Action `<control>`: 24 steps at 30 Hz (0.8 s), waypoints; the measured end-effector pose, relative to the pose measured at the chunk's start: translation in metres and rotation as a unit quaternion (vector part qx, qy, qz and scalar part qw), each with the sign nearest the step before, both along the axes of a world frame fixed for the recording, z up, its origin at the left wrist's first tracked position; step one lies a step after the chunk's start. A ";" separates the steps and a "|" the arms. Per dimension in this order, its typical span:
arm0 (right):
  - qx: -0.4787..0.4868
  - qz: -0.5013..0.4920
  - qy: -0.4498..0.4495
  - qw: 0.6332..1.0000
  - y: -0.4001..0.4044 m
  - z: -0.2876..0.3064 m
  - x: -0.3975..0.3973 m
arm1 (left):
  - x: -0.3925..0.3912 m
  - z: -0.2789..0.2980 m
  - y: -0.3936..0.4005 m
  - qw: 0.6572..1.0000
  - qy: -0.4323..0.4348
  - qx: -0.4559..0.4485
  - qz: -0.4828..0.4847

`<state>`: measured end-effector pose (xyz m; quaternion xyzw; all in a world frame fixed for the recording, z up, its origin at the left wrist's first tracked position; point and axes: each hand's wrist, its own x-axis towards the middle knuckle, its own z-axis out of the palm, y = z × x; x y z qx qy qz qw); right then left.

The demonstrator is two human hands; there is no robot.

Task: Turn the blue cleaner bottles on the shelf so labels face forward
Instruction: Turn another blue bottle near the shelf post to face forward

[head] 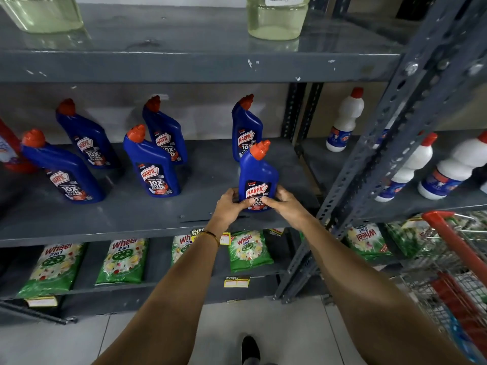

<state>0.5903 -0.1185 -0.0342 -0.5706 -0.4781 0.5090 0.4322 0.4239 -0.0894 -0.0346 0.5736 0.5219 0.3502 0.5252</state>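
Several blue Harpic cleaner bottles with orange-red caps stand on the grey middle shelf [131, 214]. The front right bottle [259, 171] stands upright near the shelf's front edge with its label facing me. My left hand [229, 204] grips its lower left side and my right hand [286, 204] grips its lower right side, thumbs over the label's bottom. Behind it stands another blue bottle [245, 122]. Further left are a middle front bottle [152, 164], a bottle behind that one [166, 130], a back left bottle [85, 133] and a front left bottle [63, 169]. All show their labels.
White bottles with red caps [345, 119] stand on the neighbouring shelf to the right, past a perforated metal upright [390, 133]. Green Wheel detergent packs [123, 259] lie on the lower shelf. A red shopping cart [458, 259] stands at the right. Clear jars [276, 17] sit on the top shelf.
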 end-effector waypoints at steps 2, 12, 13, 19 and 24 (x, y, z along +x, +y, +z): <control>0.002 0.000 0.000 1.000 -0.003 0.000 0.000 | -0.001 -0.001 -0.002 1.000 0.001 -0.001 -0.003; 0.009 -0.005 0.003 1.000 -0.009 -0.001 -0.004 | -0.001 -0.003 -0.008 1.000 0.016 0.004 0.001; 0.008 -0.005 0.006 1.000 -0.010 -0.001 -0.005 | 0.000 -0.003 -0.008 1.000 0.020 0.008 0.002; 0.014 -0.029 0.009 0.999 -0.013 -0.003 -0.010 | 0.000 -0.003 -0.010 0.999 0.031 0.016 -0.007; 0.009 -0.045 -0.009 0.999 -0.016 -0.001 -0.015 | 0.001 -0.002 -0.011 0.999 0.038 0.019 -0.009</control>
